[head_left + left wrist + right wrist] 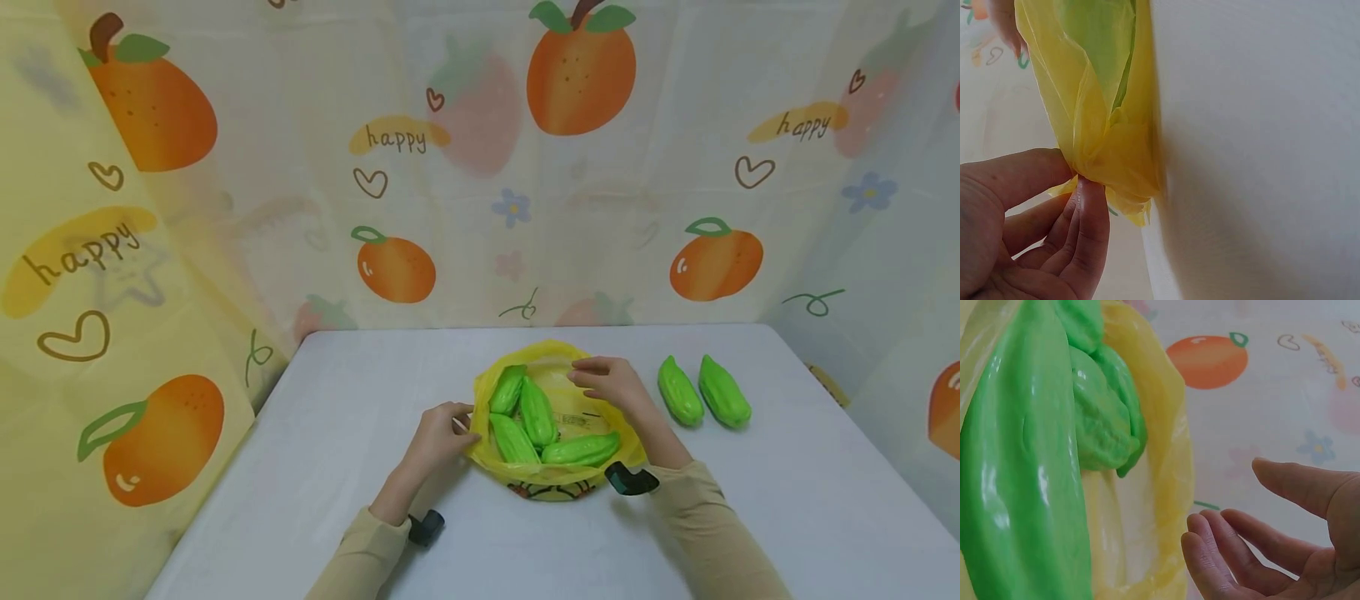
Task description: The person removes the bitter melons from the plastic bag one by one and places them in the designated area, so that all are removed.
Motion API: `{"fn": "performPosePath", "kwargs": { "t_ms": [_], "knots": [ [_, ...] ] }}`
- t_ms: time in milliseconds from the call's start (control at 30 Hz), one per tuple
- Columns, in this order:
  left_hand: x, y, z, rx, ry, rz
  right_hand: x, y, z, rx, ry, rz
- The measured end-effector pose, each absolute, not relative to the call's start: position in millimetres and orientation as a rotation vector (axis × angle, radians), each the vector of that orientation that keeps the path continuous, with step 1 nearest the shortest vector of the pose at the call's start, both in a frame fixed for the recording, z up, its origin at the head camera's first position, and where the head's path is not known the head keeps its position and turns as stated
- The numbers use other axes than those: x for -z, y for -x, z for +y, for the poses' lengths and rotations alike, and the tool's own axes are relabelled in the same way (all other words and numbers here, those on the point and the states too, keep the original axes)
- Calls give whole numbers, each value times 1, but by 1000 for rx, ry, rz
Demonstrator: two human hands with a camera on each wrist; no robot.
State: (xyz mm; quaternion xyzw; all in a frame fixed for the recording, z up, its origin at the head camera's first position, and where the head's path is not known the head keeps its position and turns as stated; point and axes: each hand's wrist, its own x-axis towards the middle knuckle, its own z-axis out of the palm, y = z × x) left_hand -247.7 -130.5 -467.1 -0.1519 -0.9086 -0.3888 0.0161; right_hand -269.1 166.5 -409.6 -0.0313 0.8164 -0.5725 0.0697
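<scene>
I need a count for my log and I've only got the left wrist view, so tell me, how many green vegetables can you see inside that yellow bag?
Observer: From the head view, four green vegetables show inside the yellow bag.
Operator: Are there any outside it?
Observer: Yes, two loose vegetables lie on the white table, to the right of the bag.
Operator: Is the right hand holding one?
Observer: No, the right wrist view shows nothing in the right hand.
</scene>
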Motion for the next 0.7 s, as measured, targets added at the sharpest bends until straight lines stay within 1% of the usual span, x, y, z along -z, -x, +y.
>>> {"fn": "performPosePath", "kwargs": {
  "t_ms": [433,700],
  "knots": [
    [468,247,-132,1199,463,-2835,422,271,142,1625,123,2471],
    [467,246,-131,1205,471,-2826,427,271,132,1599,86,2488]
  ]
}}
